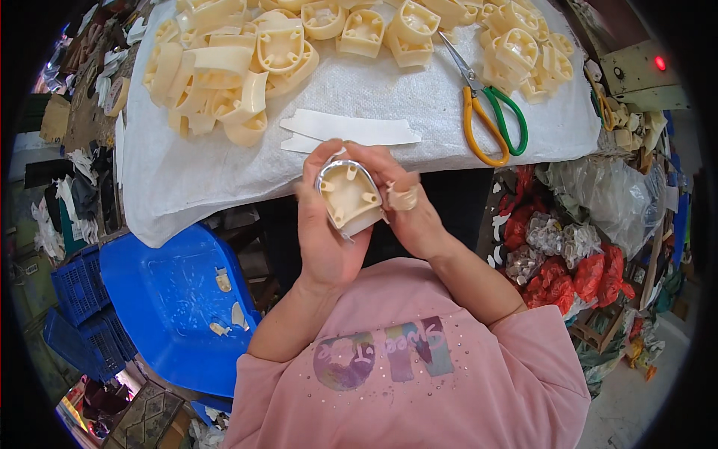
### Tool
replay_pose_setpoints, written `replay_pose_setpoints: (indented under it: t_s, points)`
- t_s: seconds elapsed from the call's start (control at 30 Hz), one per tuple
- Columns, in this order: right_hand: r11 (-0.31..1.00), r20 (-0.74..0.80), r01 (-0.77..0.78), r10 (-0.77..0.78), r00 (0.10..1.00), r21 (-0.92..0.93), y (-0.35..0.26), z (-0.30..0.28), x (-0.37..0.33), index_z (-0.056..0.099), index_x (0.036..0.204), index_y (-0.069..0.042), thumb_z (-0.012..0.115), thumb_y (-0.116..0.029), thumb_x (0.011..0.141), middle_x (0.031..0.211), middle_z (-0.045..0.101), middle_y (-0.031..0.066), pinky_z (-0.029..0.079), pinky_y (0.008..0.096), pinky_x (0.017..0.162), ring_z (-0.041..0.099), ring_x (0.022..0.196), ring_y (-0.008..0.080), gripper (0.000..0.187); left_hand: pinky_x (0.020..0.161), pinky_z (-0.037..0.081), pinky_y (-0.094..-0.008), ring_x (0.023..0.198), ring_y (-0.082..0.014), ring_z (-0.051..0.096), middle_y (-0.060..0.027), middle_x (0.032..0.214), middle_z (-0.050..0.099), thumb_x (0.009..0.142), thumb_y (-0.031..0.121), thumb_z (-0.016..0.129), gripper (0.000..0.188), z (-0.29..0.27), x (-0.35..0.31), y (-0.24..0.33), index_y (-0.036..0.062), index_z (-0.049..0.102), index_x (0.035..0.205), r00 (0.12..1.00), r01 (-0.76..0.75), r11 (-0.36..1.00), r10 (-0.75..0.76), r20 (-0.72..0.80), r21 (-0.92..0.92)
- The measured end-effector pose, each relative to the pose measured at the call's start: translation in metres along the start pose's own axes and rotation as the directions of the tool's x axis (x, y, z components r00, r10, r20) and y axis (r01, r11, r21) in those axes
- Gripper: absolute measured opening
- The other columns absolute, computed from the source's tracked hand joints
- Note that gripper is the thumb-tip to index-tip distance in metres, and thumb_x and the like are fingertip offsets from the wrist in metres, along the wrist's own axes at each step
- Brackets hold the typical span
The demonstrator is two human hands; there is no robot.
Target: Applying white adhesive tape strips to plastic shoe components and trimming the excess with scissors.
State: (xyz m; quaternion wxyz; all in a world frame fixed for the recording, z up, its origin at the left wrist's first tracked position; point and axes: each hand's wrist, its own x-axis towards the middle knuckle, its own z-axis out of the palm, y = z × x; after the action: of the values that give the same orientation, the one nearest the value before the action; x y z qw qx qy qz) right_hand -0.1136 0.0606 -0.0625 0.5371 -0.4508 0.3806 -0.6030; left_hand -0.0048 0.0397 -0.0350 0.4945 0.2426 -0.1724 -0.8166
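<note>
A hollow, cream plastic shoe heel (350,196) is held between my two hands in front of my body, its open side with short pegs facing up. A silvery edge runs round its curved rim. My left hand (325,243) is closed round its left side and underside. The fingers of my right hand (407,206) press on its far and right side; a cream, wrap-like piece (403,196) sits at one finger, slightly blurred. Just beyond my hands, white strips (359,129) lie on the white cloth-covered table (389,91).
Many similar cream heels (224,67) are heaped along the table's far side. Scissors (479,105) with orange and green handles lie at right. A blue plastic tub (176,299) with scraps stands at left, beside blue crates (78,292). Red bags (576,277) and clear plastic fill the right side.
</note>
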Motion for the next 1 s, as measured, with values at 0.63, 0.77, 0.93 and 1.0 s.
replay_pose_setpoints:
  t_s: [0.63, 0.77, 0.93, 1.0]
  points:
    - [0.967, -0.051, 0.045, -0.059, 0.997, -0.252, -0.042, -0.016, 0.003, 0.056, 0.107, -0.001, 0.056, -0.013, 0.088, 0.081, 0.056, 0.0044, 0.045, 0.0220, 0.053, 0.053, 0.071, 0.0080, 0.022, 0.085, 0.049, -0.0298, 0.102, -0.0157, 0.056, -0.0079, 0.111, 0.054, 0.068, -0.001, 0.073, 0.057, -0.001, -0.002, 0.028, -0.0005, 0.047, 0.119, 0.980, -0.183, 0.670, 0.068, 0.187, 0.720]
    - [0.955, 0.019, -0.276, 0.276, 0.961, 0.107, -0.038, -0.038, 0.019, 0.060, 0.094, -0.003, 0.054, -0.017, 0.089, 0.068, 0.052, -0.0008, 0.036, 0.0216, 0.050, 0.046, 0.061, 0.0056, 0.016, 0.072, 0.050, -0.0245, 0.087, -0.0151, 0.058, -0.0062, 0.097, 0.055, 0.060, -0.007, 0.072, 0.061, -0.008, -0.001, 0.038, 0.0012, 0.051, 0.117, 0.909, -0.413, 0.137, 0.121, 0.399, 0.900]
    - [0.921, 0.203, -0.367, 0.388, 0.899, -0.132, -0.051, -0.048, 0.026, 0.059, 0.084, -0.004, 0.061, -0.021, 0.085, 0.077, 0.061, 0.0010, 0.040, 0.0261, 0.050, 0.053, 0.060, 0.0105, 0.017, 0.050, 0.041, -0.0215, 0.069, -0.0116, 0.052, -0.0050, 0.086, 0.055, 0.053, -0.002, 0.075, 0.062, 0.002, -0.002, 0.044, 0.0061, 0.057, 0.112, 0.805, -0.582, -0.078, 0.085, 0.587, 0.810]
    - [0.874, 0.283, 0.035, 0.119, 0.952, -0.484, -0.051, -0.048, 0.023, 0.059, 0.083, -0.003, 0.060, -0.021, 0.085, 0.075, 0.063, 0.0046, 0.044, 0.0285, 0.055, 0.059, 0.063, 0.0169, 0.018, 0.049, 0.042, -0.0249, 0.066, -0.0158, 0.053, -0.0069, 0.085, 0.055, 0.053, -0.002, 0.076, 0.062, 0.005, -0.004, 0.042, 0.0049, 0.056, 0.111, 0.819, -0.566, -0.051, 0.077, 0.569, 0.823]
